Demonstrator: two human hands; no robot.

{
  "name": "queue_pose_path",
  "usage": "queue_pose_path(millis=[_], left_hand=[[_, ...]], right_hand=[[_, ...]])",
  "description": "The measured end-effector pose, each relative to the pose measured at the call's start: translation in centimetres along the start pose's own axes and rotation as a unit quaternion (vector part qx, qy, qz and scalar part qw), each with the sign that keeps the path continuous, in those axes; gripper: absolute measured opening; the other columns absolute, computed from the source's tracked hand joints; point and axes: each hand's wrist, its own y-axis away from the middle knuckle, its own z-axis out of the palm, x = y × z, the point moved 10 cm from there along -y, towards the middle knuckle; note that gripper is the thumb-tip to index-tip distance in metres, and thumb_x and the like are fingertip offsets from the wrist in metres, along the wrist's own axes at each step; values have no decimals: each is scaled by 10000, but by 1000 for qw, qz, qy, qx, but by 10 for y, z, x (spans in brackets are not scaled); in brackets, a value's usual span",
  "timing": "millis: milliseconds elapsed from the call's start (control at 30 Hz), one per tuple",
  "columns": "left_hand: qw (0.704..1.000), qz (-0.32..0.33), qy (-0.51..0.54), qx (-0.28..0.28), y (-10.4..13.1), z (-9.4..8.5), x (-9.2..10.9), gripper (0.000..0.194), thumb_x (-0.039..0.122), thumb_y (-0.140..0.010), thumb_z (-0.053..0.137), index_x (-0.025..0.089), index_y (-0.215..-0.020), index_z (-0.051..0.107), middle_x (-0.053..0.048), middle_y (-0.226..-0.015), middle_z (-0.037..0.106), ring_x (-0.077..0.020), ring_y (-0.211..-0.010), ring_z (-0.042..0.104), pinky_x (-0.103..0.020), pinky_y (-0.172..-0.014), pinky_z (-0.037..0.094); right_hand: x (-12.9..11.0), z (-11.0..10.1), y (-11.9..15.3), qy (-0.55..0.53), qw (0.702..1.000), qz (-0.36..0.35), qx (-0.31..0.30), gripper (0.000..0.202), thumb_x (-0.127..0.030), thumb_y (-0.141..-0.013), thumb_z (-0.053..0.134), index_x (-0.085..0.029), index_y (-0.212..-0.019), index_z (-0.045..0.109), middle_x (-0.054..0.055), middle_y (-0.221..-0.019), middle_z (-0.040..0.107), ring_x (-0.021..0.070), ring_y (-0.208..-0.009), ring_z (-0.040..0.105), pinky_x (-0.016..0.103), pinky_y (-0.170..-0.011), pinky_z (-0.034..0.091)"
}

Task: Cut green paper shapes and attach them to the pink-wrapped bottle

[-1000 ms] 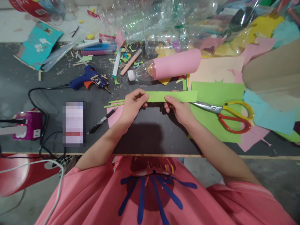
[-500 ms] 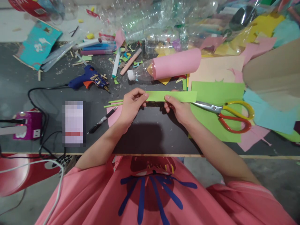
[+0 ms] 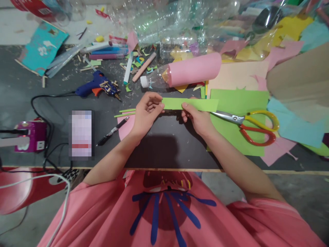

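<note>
A flat green paper strip (image 3: 174,103) is held level above the dark table. My left hand (image 3: 149,111) pinches its left end between thumb and fingers. Farther along, my right hand (image 3: 194,115) grips the strip's lower edge, thumb on top, and the strip's right end sticks out past it. Just right of that hand lie scissors (image 3: 238,119) with yellow and red handles, partly on a green sheet (image 3: 231,101). Thin green strips (image 3: 125,113) and a pink paper piece (image 3: 126,128) rest beside my left hand, near a black pen (image 3: 113,131).
A bottle wrapped in pink paper (image 3: 194,70) lies behind my hands. A blue glue gun (image 3: 96,84) with a cable, a phone (image 3: 81,133) and a purple box (image 3: 31,137) are on the left. Clear plastic bottles (image 3: 154,20) fill the back. A brown surface (image 3: 300,75) stands at right.
The fingers of my left hand have lifted and spread slightly at the strip's left end. The strip has shifted a little up and to the right with both hands.
</note>
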Motion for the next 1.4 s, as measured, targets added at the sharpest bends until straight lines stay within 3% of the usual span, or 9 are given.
queue_pose_path(millis=[200, 800, 933, 1067, 1200, 1300, 1400], left_hand=[[999, 9, -49, 2, 2, 0, 3, 31, 190, -748, 666, 189, -779, 663, 18, -783, 662, -80, -676, 617, -205, -688, 510], [999, -7, -43, 7, 2, -1, 1, 130, 119, -739, 637, 193, -818, 707, 9, -836, 708, -81, -652, 650, -203, -679, 523], [999, -9, -44, -3, 1, 0, -3, 194, 167, -760, 657, 208, -947, 686, -8, -919, 695, -86, -690, 661, -214, -719, 525], [1000, -13, -12, -21, 0, 2, -4, 421, 318, -765, 719, 262, -1160, 584, -35, -1058, 671, -97, -744, 663, -221, -710, 536], [992, -89, 27, -85, 5, 18, -16, 370, 438, -730, 737, 203, -996, 633, -15, -810, 689, -113, -660, 665, -218, -613, 547], [982, -134, 40, -123, 10, 29, -23, 325, 420, -699, 761, 170, -867, 642, 12, -621, 667, -102, -516, 635, -210, -529, 534], [978, -158, 48, -126, 12, 31, -27, 276, 353, -702, 766, 162, -859, 644, 9, -592, 683, -115, -489, 645, -220, -508, 546]], right_hand=[[0, 0, 0, 1, 1000, -4, -1, 413, -577, -679, 727, -231, -623, 509, -58, -546, 555, 84, -443, 466, 255, -486, 423], [1, -1, -1, 22, 1000, -6, -6, 407, -585, -699, 706, -232, -616, 519, -48, -554, 566, 90, -452, 469, 259, -510, 439], [3, -2, -1, 29, 1000, -3, -2, 420, -604, -688, 702, -234, -617, 517, -45, -554, 566, 95, -454, 470, 265, -515, 446], [0, 2, 1, 29, 1000, -1, -11, 406, -596, -698, 698, -236, -637, 522, -48, -561, 574, 96, -461, 484, 265, -521, 449], [-6, 13, 7, 64, 997, 2, -47, 430, -628, -692, 684, -237, -643, 512, -52, -543, 564, 98, -462, 493, 269, -523, 443], [-7, 20, 10, 90, 993, -2, -72, 433, -634, -711, 663, -232, -644, 514, -50, -534, 560, 98, -472, 503, 268, -525, 433], [-5, 21, 11, 96, 992, -1, -80, 425, -622, -738, 643, -225, -644, 524, -46, -527, 563, 99, -480, 511, 268, -537, 428]])
